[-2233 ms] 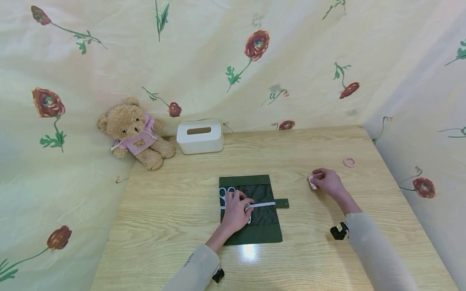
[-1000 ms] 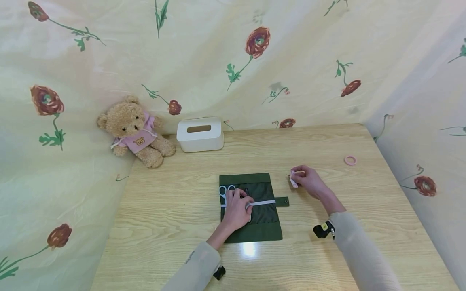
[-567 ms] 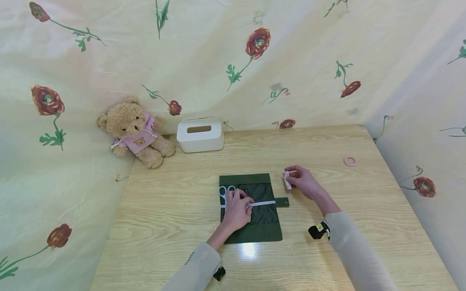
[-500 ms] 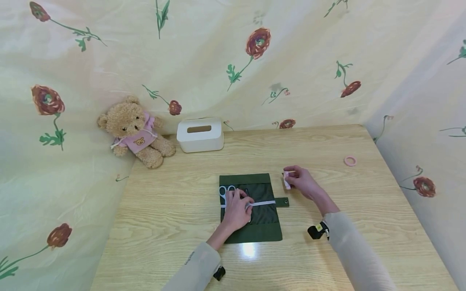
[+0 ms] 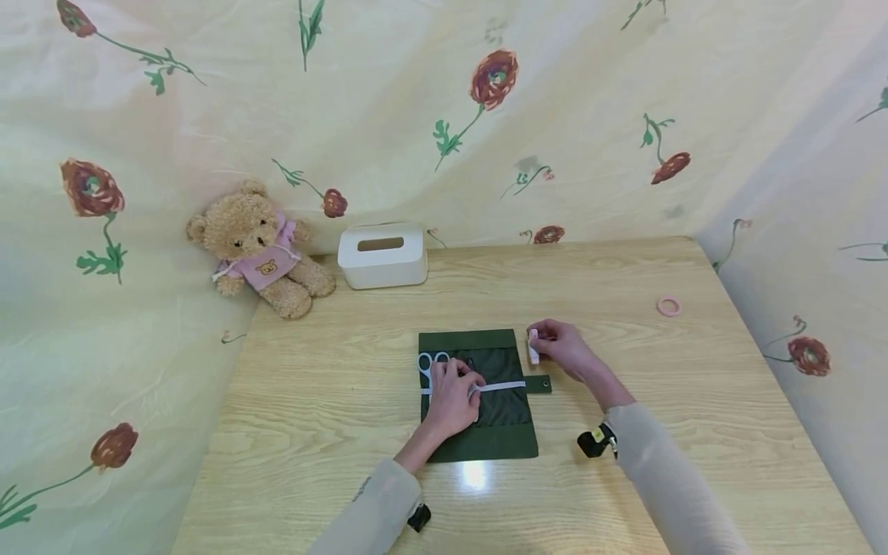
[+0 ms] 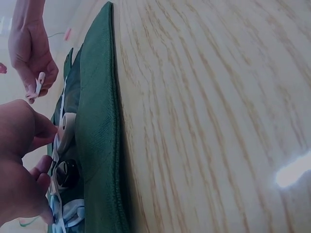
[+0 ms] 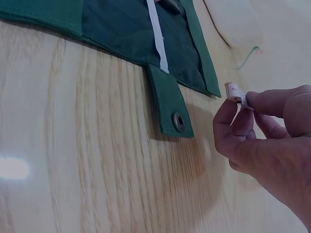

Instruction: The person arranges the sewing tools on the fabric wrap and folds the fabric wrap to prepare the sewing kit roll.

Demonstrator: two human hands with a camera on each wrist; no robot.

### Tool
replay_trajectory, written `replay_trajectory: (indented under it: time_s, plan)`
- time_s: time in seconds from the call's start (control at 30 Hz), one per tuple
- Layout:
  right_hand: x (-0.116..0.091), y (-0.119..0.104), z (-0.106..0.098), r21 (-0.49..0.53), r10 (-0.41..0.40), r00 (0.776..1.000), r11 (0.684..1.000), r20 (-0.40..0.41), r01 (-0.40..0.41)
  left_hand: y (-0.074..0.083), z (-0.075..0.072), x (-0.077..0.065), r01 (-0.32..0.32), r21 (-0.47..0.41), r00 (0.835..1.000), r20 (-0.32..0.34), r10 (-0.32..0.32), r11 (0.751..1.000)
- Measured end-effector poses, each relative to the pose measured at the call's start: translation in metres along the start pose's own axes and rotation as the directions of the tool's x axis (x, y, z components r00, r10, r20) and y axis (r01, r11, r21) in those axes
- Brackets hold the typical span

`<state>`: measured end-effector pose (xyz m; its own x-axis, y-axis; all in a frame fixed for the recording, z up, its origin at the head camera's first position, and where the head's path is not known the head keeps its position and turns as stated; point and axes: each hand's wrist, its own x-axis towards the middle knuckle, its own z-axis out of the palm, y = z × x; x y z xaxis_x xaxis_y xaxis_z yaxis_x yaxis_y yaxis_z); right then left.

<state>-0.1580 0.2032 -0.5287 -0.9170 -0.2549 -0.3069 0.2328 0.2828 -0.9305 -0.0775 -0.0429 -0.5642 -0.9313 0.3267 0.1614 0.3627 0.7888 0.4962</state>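
Had only a slim gap, in the head view, between the edge of an unfolded dark-green fabric pouch (image 5: 479,445) and a small pale-pink printed strip (image 5: 533,347), at 2 o'clock from the pouch's middle, with 12 toward the wall. Had wood showing from there to a thin pink ring (image 5: 669,314), farther out at 2 o'clock, and on to the 3 o'clock edge of the pale wood-grain bench (image 5: 312,370). Met, below the strip, a flat green tab (image 5: 537,384) with a dark metal snap (image 7: 178,122), jutting out at 3 o'clock.

Saw cream cloth with red flowers (image 5: 388,116) behind the bench; at 10 o'clock a tan teddy bear in a pink hoodie (image 5: 270,254), at 11 a white rectangular tissue box (image 5: 383,266).

Pinched the strip between thumb and bent fingers of the right hand (image 5: 565,351), above the bench, apart from the pouch. Ran its long axis from 12 to 6 o'clock, roughly along the pouch's near side. Bent the left hand (image 5: 451,397) over a white elastic strap (image 5: 502,386), beside pale scissors handles (image 5: 428,376); could not tell of any pinch there.
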Motion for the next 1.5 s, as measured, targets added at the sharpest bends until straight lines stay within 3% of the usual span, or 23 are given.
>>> replay_trajectory:
  time_s: [0.23, 0.47, 0.63, 0.83, 1.13, 1.5]
  plan:
    - [0.003, -0.002, 0.015, 0.019, -0.026, 1.0, 0.999, 0.008, 0.026, 0.001, 0.0, 0.003, 0.03, -0.013, 0.999, 0.025, -0.03, 0.999]
    - [0.005, -0.001, 0.036, -0.027, -0.092, 0.995, 0.995, 0.04, 0.093, 0.003, -0.002, 0.002, 0.072, -0.048, 0.996, 0.051, -0.069, 0.996]
    - [-0.003, -0.016, 0.051, -0.066, -0.135, 0.987, 0.988, 0.085, 0.141, 0.005, -0.003, 0.002, 0.092, -0.058, 0.994, 0.069, -0.088, 0.994]
    - [0.009, 0.001, 0.062, -0.083, -0.15, 0.983, 0.984, 0.107, 0.16, 0.006, -0.005, 0.002, 0.09, -0.073, 0.994, 0.075, -0.085, 0.993]
    - [0.007, -0.004, 0.066, -0.144, -0.191, 0.966, 0.965, 0.172, 0.217, 0.006, -0.005, 0.002, 0.1, -0.081, 0.992, 0.09, -0.093, 0.992]
    - [0.01, -0.003, 0.064, -0.294, -0.174, 0.955, 0.925, 0.24, 0.243, 0.005, -0.004, 0.003, 0.108, -0.066, 0.99, 0.095, -0.101, 0.992]
